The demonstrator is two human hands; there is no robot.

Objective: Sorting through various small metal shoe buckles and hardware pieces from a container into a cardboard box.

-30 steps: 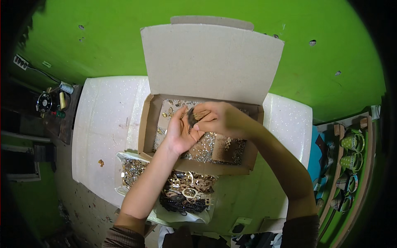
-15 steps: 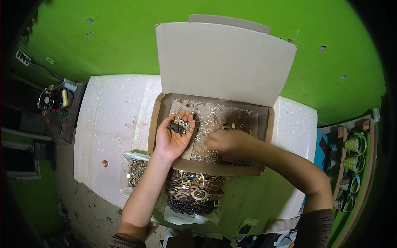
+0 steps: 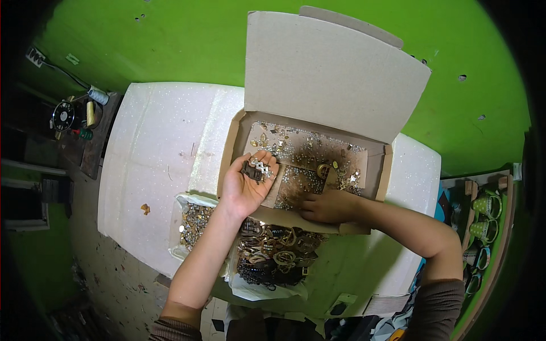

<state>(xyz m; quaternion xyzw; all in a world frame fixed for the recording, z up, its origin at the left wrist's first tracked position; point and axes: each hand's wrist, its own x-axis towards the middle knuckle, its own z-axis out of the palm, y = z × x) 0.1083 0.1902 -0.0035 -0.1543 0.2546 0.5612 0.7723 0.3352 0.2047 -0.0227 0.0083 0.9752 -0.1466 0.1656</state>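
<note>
Dark and silver trinkets (image 3: 257,169) rest on the upturned palm of the left hand (image 3: 245,190), its fingers loosely extended beneath them, by a cardboard box (image 3: 232,143) of beads (image 3: 297,181), where the right hand (image 3: 333,206) curls down, its grip impossible to tell, on a whitish table (image 3: 156,142).

Dark brown sleeves (image 3: 438,307), ribbed, bunched; forearms (image 3: 206,258) and fingers (image 3: 263,155) bare
</note>
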